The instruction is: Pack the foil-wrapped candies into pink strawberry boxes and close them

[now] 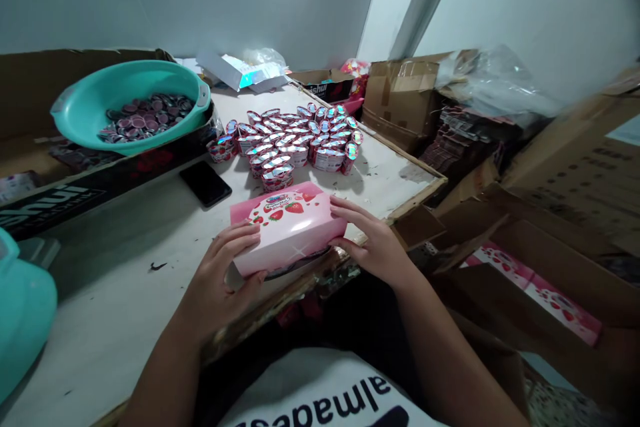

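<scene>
A pink carton [285, 227] printed with strawberries rests at the near edge of the white table [115, 293]. My left hand [220, 277] grips its left end, fingers over the top. At the carton's right end my right hand [373, 243] presses flat against the side. Just behind the carton stands a cluster of several small foil-lidded strawberry cups [295, 140].
A teal basin [90, 113] full of round foil lids sits on a cardboard box at the back left. A black phone [205, 183] lies left of the cups. Another teal container [23, 320] is at the near left. Open cardboard boxes [540, 213] crowd the right side.
</scene>
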A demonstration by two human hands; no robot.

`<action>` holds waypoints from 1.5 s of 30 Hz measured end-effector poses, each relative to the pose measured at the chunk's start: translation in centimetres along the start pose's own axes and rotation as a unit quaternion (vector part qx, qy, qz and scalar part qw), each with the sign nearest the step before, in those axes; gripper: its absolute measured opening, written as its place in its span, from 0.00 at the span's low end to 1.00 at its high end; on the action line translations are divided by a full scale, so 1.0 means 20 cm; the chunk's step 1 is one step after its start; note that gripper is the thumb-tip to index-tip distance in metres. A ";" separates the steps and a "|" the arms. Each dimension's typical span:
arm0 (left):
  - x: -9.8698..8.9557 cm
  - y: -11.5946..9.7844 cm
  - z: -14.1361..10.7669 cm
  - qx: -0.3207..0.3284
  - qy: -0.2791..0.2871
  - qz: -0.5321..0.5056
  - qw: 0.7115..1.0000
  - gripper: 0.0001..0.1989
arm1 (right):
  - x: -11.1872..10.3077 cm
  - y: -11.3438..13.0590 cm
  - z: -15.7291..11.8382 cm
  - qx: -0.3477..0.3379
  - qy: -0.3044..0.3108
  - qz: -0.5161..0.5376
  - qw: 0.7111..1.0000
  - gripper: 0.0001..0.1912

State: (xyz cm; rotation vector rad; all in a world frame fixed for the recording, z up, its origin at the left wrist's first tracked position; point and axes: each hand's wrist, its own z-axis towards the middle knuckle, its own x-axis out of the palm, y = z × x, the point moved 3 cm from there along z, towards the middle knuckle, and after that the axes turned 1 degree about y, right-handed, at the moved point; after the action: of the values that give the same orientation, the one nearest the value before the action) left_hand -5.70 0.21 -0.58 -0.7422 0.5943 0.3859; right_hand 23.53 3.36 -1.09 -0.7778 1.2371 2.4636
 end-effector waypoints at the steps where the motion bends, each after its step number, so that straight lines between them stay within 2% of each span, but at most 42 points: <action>1: 0.00 0.00 0.00 -0.005 0.000 -0.011 1.000 0.26 | 0.00 0.00 0.00 0.001 0.000 0.002 1.000 0.27; 8: -0.03 0.00 0.00 0.005 0.026 -0.029 0.999 0.25 | -0.01 -0.01 -0.02 0.020 0.024 0.021 0.999 0.21; 13: -0.01 0.00 0.00 0.013 0.011 -0.016 1.000 0.26 | -0.01 0.02 -0.02 -0.001 0.020 -0.021 1.000 0.22; 15: 0.01 0.01 -0.01 0.018 0.012 -0.001 1.000 0.27 | 0.01 0.08 -0.01 -0.026 -0.008 -0.087 0.996 0.22; 17: 0.03 0.02 -0.02 0.027 0.014 0.015 0.999 0.32 | 0.04 0.18 0.03 -0.073 -0.016 -0.143 0.987 0.19; 19: 0.05 0.03 -0.04 0.033 0.010 0.029 0.999 0.39 | 0.11 0.30 0.07 -0.128 0.016 -0.154 0.980 0.16; 21: 0.06 0.05 -0.05 0.041 0.002 0.041 0.998 0.42 | 0.20 0.41 0.12 -0.166 0.054 -0.144 0.974 0.17; 24: 0.08 0.07 -0.07 0.058 -0.009 0.063 0.996 0.43 | 0.32 0.48 0.18 -0.182 0.093 -0.164 0.965 0.21; 27: 0.08 0.08 -0.08 0.036 -0.018 0.071 0.997 0.46 | 0.38 0.47 0.21 -0.191 0.116 -0.194 0.955 0.23; 30: 0.08 0.07 -0.08 0.003 -0.009 0.067 0.998 0.41 | 0.39 0.44 0.21 -0.203 0.109 -0.199 0.953 0.20; 33: 0.08 0.05 -0.07 0.017 -0.007 0.061 0.998 0.38 | 0.36 0.43 0.20 -0.206 0.125 -0.193 0.951 0.20; 38: 0.06 0.04 -0.05 0.037 -0.047 0.058 0.997 0.45 | 0.33 0.43 0.21 -0.221 0.156 -0.211 0.939 0.19; 42: 0.04 0.03 -0.05 0.033 0.014 0.065 0.997 0.38 | 0.35 0.42 0.20 -0.229 0.168 -0.223 0.932 0.19; 45: 0.01 0.02 -0.05 0.023 0.035 0.089 0.995 0.33 | 0.40 0.41 0.15 -0.238 0.145 -0.243 0.929 0.18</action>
State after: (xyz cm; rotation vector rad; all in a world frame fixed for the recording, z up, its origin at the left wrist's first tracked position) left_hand -6.04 -0.12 -1.53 -0.6620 0.7355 0.5100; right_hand 12.23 0.96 1.18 -1.4203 0.4156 2.2821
